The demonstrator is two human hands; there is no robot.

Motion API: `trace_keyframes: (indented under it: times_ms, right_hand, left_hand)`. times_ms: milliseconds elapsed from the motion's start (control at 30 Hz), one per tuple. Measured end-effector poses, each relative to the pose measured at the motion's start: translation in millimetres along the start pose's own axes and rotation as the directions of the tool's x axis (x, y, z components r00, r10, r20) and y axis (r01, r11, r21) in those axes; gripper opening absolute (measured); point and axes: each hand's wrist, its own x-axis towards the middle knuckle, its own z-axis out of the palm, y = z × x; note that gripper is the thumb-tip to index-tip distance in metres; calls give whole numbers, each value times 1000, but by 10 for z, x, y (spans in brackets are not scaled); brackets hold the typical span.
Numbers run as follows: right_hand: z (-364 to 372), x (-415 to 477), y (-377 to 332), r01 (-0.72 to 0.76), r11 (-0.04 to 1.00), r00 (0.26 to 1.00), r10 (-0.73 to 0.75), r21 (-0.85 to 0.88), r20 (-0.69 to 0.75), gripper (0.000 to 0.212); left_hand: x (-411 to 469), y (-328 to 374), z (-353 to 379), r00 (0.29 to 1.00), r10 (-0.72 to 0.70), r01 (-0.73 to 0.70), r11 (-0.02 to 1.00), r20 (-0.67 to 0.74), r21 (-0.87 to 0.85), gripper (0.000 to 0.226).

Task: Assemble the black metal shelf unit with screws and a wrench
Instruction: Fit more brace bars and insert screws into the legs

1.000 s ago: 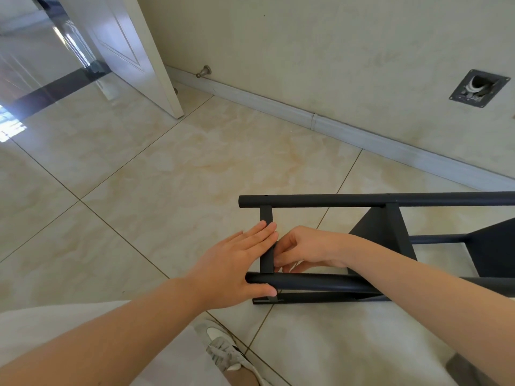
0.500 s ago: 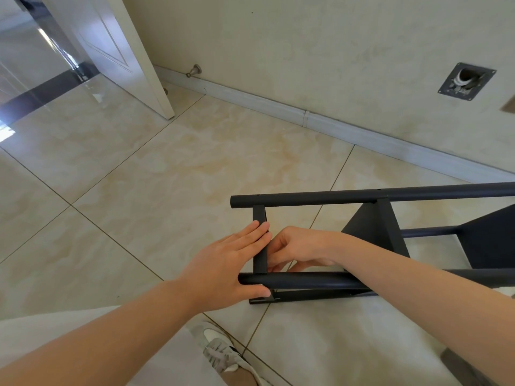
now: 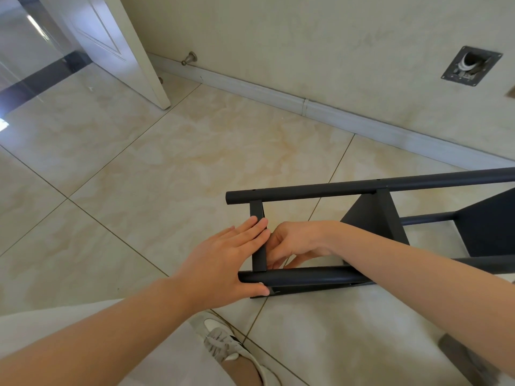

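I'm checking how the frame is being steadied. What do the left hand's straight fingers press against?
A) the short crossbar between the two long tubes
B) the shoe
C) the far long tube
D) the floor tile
A: the left hand lays its straight fingers against the short crossbar, which joins the near tube and the far tube.

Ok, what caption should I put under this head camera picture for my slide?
Left hand pressed flat on the black shelf frame, right hand curled beside its short crossbar.
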Motion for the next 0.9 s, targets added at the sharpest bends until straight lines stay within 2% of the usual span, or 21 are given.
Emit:
trace_keyframes:
  times_ms: [167, 367, 533, 700, 900]
  right_hand:
    - [-41, 42, 29, -18, 998, 994, 12, 52, 110, 12]
    - [-93, 125, -1, -50, 999, 985, 48, 9, 166, 20]
    - [-117, 191, -19, -81, 997, 974, 76, 16, 213, 31]
    - [-132, 208, 9, -94, 994, 955, 76, 50, 288, 27]
    - [-123, 230, 18, -103, 994, 954, 85, 45, 286, 36]
  left_hand:
    - [-36, 31, 16, 1000, -3, 3, 1000, -11, 15, 97]
    - [-50, 57, -6, 1000, -10, 10, 1000, -12, 3, 98]
    - [-61, 112, -32, 995, -3, 8, 999, -102, 52, 96]
    - [-73, 110, -3, 989, 12, -1, 997, -148, 75, 96]
    - [-91, 98, 33, 987, 19, -6, 996, -157, 85, 95]
